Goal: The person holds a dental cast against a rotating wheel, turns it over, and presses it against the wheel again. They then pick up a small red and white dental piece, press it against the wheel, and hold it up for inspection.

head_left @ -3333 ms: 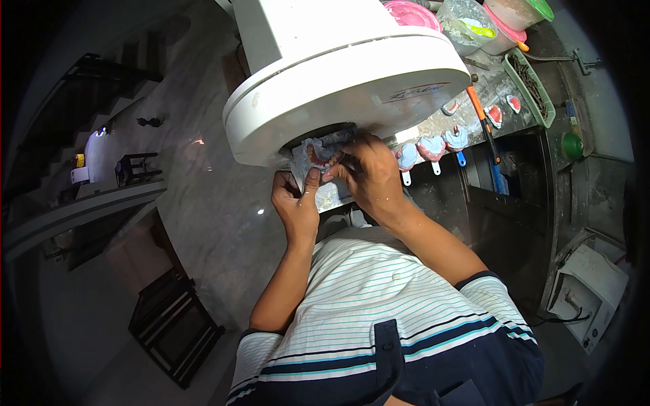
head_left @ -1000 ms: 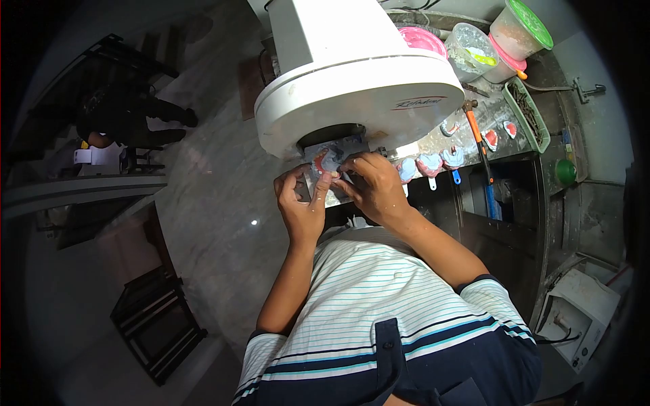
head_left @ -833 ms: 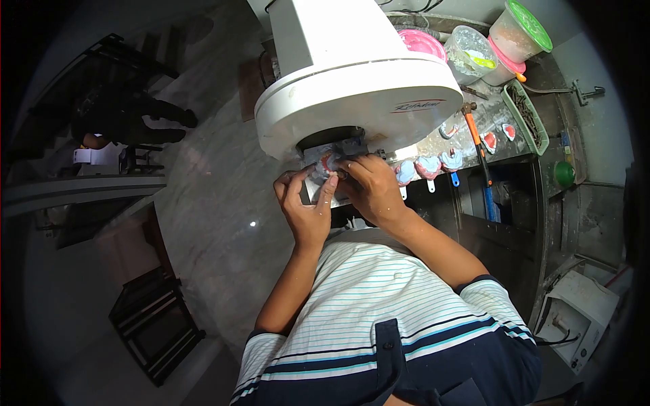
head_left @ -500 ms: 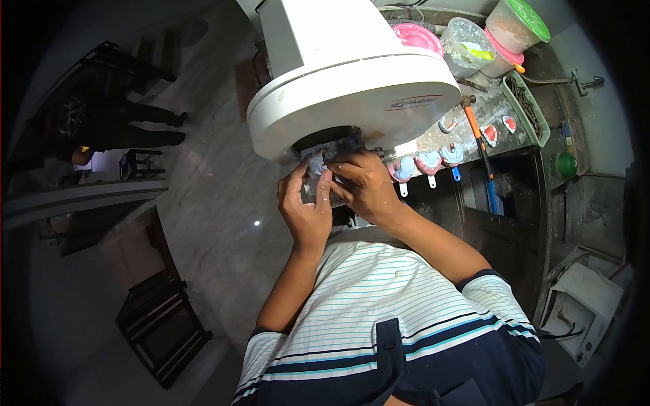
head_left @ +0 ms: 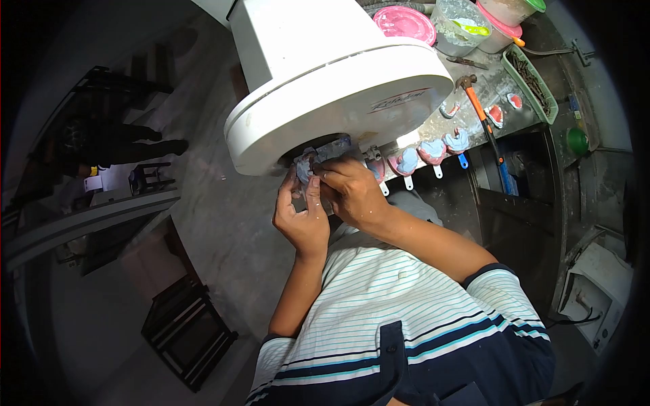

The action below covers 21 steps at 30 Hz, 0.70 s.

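Note:
A white dental model trimmer (head_left: pixel 338 88) stands in front of me, its dark opening facing my hands. A small bluish-grey plaster dental cast (head_left: pixel 304 166) is held at this opening. My left hand (head_left: pixel 302 220) is closed on the cast's left and lower side, thumb and fingers around it. From the right, my right hand (head_left: pixel 357 193) grips it with curled fingers, which partly hide it. Just right of my right hand, several dental impression trays (head_left: pixel 406 162) with pale blue fill lie along the bench edge.
A claw hammer (head_left: pixel 479 111) with an orange and black handle lies on the bench (head_left: pixel 467 125), near red-and-white dental pieces (head_left: pixel 496 116). Behind are a pink lid (head_left: pixel 405 26), a powdery tub (head_left: pixel 460 30) and a green tray (head_left: pixel 531 84) of metal pieces. A person (head_left: pixel 128 145) stands far left.
The view has shifted, so the trimmer appears lower and further left. Both hands stay on the cast at the opening, with little change in their grip.

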{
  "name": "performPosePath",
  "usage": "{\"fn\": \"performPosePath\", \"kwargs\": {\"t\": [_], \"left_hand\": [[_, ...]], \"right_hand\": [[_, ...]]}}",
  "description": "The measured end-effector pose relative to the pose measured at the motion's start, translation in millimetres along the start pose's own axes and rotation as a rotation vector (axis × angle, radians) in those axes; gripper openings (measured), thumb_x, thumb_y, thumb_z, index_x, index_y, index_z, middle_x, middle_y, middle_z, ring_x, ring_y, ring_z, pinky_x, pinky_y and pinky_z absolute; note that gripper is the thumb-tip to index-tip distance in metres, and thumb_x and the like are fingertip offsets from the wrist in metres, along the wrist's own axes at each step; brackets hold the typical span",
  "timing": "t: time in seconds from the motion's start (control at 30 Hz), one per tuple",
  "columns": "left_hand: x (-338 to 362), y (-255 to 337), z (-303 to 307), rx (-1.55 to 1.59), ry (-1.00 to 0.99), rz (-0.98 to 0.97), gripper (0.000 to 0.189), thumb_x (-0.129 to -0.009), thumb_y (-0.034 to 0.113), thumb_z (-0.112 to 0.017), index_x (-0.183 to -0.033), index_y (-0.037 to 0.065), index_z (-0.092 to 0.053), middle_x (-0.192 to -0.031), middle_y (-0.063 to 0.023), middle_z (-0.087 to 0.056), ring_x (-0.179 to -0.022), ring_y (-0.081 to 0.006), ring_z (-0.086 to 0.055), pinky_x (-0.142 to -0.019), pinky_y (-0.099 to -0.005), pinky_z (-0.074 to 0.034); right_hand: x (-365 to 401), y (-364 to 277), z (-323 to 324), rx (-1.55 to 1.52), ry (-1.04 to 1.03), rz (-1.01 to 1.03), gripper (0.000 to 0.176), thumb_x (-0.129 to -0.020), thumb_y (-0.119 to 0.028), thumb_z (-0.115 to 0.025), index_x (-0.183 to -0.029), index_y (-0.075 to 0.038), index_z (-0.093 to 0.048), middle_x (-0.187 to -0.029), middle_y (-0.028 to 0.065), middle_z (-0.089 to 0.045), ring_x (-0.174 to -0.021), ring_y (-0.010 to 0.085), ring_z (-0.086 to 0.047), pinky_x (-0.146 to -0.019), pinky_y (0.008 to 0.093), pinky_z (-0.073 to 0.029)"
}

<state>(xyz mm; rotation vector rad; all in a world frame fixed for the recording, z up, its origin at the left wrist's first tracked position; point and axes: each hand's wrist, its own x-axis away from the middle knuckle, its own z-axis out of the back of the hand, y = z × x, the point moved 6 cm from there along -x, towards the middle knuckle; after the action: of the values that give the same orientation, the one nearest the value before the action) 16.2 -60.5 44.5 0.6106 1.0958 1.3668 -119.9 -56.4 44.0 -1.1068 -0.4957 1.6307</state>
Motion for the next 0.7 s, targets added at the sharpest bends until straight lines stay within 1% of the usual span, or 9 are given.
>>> {"fn": "performPosePath", "kwargs": {"t": [0.07,0.1,0.17,0.3,0.37,0.57,0.7], "left_hand": [[1.1,0.0,-2.7,0.017,0.004,0.003,0.033,-0.094,0.005,-0.077,-0.121,-0.011,-0.067,-0.103,-0.0115,-0.074,-0.088,-0.0132,-0.066,-0.078,-0.0271,-0.052],[1.9,0.1,-3.2,0.038,0.011,0.008,0.033,-0.094,0.004,-0.077,-0.121,-0.011,-0.066,-0.103,-0.0118,-0.073,-0.089,-0.0136,-0.067,-0.079,-0.0271,-0.053],[3.2,-0.3,-5.1,0.037,0.025,-0.004,0.033,-0.094,0.003,-0.076,-0.121,-0.011,-0.066,-0.103,-0.0121,-0.073,-0.089,-0.0139,-0.067,-0.079,-0.0273,-0.054],[4.3,-2.6,-7.1,0.072,0.039,0.01,0.032,-0.095,0.003,-0.075,-0.121,-0.012,-0.065,-0.105,-0.0132,-0.073,-0.091,-0.0149,-0.068,-0.083,-0.0283,-0.055],[4.1,-2.6,-7.8,0.095,0.033,0.019,0.031,-0.095,0.003,-0.075,-0.121,-0.012,-0.065,-0.105,-0.0134,-0.073,-0.092,-0.0149,-0.068,-0.083,-0.0283,-0.055],[6.0,-8.1,-9.1,0.119,0.045,0.038,0.031,-0.096,0.002,-0.074,-0.122,-0.012,-0.064,-0.105,-0.0139,-0.073,-0.093,-0.0152,-0.069,-0.083,-0.0281,-0.056],[5.6,-6.2,-10.2,0.165,0.034,0.079,0.031,-0.096,0.0,-0.073,-0.123,-0.013,-0.063,-0.105,-0.0147,-0.074,-0.093,-0.0159,-0.07,-0.084,-0.0278,-0.056]], "right_hand": [[0.4,1.9,-0.6,-0.058,0.017,0.005,0.029,-0.069,0.002,-0.072,-0.099,0.002,-0.071,-0.098,0.0165,-0.069,-0.093,0.0371,-0.064,-0.084,0.0445,-0.052],[0.1,1.7,1.0,-0.062,0.019,0.001,0.029,-0.069,0.002,-0.072,-0.099,0.002,-0.071,-0.098,0.0165,-0.069,-0.093,0.0371,-0.064,-0.084,0.0445,-0.052],[-1.6,0.9,3.7,-0.032,-0.011,0.007,0.033,-0.071,0.005,-0.074,-0.104,0.002,-0.071,-0.109,0.0163,-0.072,-0.092,0.0344,-0.067,-0.081,0.0412,-0.055],[-0.5,3.3,2.1,-0.043,-0.002,-0.017,0.036,-0.068,0.006,-0.073,-0.103,0.002,-0.071,-0.11,0.0166,-0.073,-0.09,0.0346,-0.067,-0.08,0.0413,-0.055],[-0.2,4.2,0.4,-0.075,-0.017,-0.045,0.04,-0.064,0.005,-0.069,-0.104,0.004,-0.071,-0.106,0.0182,-0.071,-0.095,0.0374,-0.064,-0.085,0.0447,-0.052],[-1.2,0.1,3.6,-0.058,-0.026,-0.039,0.047,-0.063,0.005,-0.069,-0.11,0.004,-0.07,-0.114,0.0187,-0.071,-0.097,0.037,-0.065,-0.088,0.0442,-0.053],[0.1,1.4,2.4,-0.047,-0.031,-0.064,0.049,-0.063,0.005,-0.07,-0.112,0.004,-0.07,-0.116,0.0191,-0.07,-0.1,0.0371,-0.065,-0.09,0.0441,-0.053]]}}
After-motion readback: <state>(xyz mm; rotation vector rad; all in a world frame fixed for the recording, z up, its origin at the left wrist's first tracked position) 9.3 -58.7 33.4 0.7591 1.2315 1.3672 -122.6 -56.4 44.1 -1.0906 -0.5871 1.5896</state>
